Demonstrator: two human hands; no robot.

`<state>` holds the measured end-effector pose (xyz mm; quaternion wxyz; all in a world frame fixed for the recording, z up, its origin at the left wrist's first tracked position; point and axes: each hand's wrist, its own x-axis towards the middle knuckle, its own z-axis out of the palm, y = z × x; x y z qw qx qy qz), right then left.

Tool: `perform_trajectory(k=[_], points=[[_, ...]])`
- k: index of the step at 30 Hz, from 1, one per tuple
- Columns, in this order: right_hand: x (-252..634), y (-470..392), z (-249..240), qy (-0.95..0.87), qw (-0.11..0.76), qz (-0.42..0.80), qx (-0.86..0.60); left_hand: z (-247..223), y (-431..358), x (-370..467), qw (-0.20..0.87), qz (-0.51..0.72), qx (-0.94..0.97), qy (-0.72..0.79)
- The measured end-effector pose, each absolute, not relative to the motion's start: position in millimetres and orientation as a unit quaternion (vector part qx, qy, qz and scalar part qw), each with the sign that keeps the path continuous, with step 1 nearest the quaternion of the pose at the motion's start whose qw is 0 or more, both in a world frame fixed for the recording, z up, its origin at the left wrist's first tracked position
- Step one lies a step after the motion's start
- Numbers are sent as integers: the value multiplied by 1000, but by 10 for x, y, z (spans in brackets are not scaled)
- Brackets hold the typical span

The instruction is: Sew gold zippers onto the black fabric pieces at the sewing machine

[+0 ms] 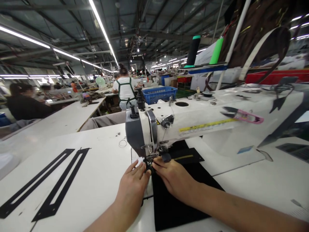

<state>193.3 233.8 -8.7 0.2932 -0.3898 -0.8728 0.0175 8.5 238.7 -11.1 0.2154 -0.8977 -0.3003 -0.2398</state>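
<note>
Black fabric (183,203) lies under the arm of a white and grey sewing machine (135,135), one end toward me. Close to the needle area, my left hand (134,183) has its fingers drawn together at the fabric's left edge, beside the presser foot. My right hand (177,178) rests over the fabric, its curled fingertips gripping it just right of the foot. A black strip with a yellowish line (184,157) sits on the fabric behind my right hand. The fingers and machine parts partly hide the stitching spot.
Two black slotted templates (65,177) lie on the white table at left. Pink-handled thread snips (248,116) rest on the machine arm. Thread cones (193,51) stand above. Behind are a blue crate (159,94) and a person in a green apron (125,88).
</note>
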Motion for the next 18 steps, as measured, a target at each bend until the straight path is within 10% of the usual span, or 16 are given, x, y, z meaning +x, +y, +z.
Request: perform_trajectory(k=[18], points=[[1912,2460,-81,-869,299,50,-390,-89,2494,117,181,-268,-890,-321]])
